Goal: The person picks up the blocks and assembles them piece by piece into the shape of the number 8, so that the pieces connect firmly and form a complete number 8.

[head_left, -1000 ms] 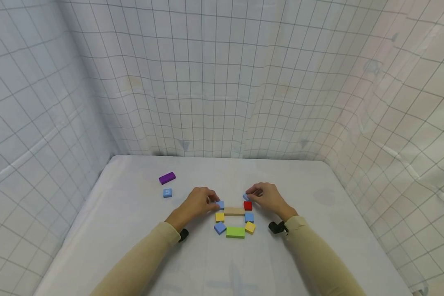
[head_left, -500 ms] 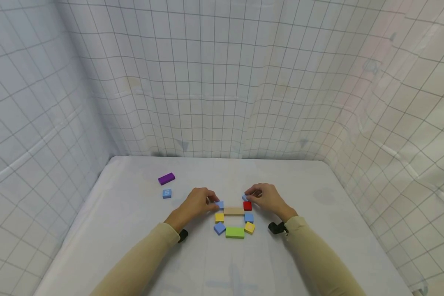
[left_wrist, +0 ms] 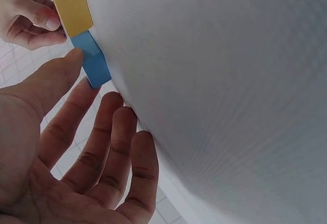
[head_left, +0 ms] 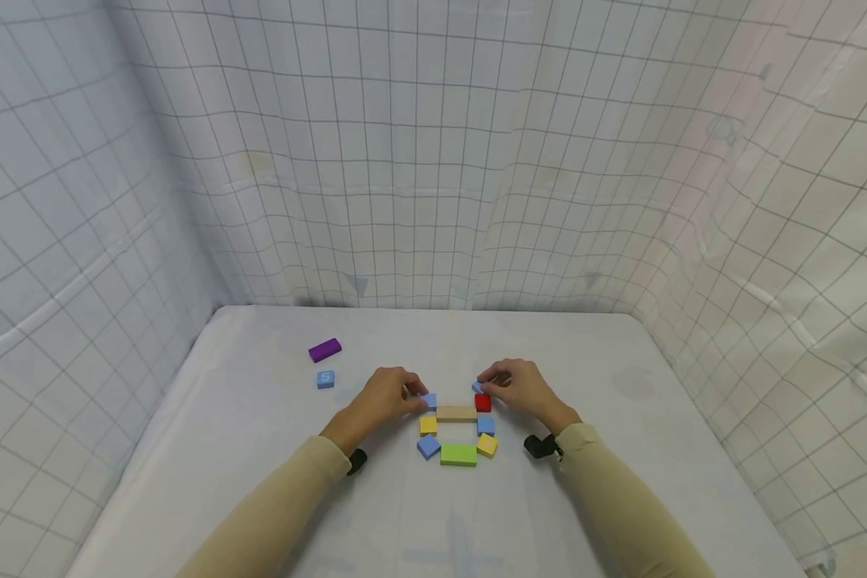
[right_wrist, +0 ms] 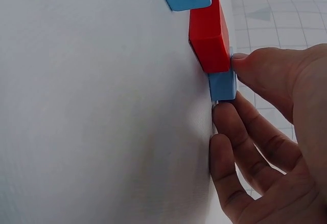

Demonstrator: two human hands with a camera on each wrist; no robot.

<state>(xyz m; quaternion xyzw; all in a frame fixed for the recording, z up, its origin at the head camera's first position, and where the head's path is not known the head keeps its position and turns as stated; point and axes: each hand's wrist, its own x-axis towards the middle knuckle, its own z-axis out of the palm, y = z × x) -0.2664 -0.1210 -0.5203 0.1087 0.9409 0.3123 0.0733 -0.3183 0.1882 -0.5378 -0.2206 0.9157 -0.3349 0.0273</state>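
My left hand (head_left: 390, 393) pinches a blue block (head_left: 429, 400) at the upper left of a ring of blocks; in the left wrist view the thumb and index finger sit on this blue block (left_wrist: 95, 63), beside a yellow block (left_wrist: 73, 7). With thumb and fingers, my right hand (head_left: 523, 389) pinches another blue block (head_left: 478, 386) just behind the red block (head_left: 482, 403). From the right wrist, that blue block (right_wrist: 223, 85) shows partly hidden behind the red block (right_wrist: 209, 35). Between the two sides lies a plain wooden block (head_left: 456, 414).
Nearer me lie a yellow block (head_left: 428, 426), a blue block (head_left: 486, 425), a turned blue block (head_left: 429, 446), a turned yellow block (head_left: 487, 445) and a green block (head_left: 458, 455). Off to the left are a purple block (head_left: 325, 350) and a blue block marked 5 (head_left: 325, 379). Gridded curtains surround the table (head_left: 592, 514).
Both hands keep their grip on the blue blocks and stay almost in place. The whole head view shifts very slightly; the blocks lie in the same arrangement.
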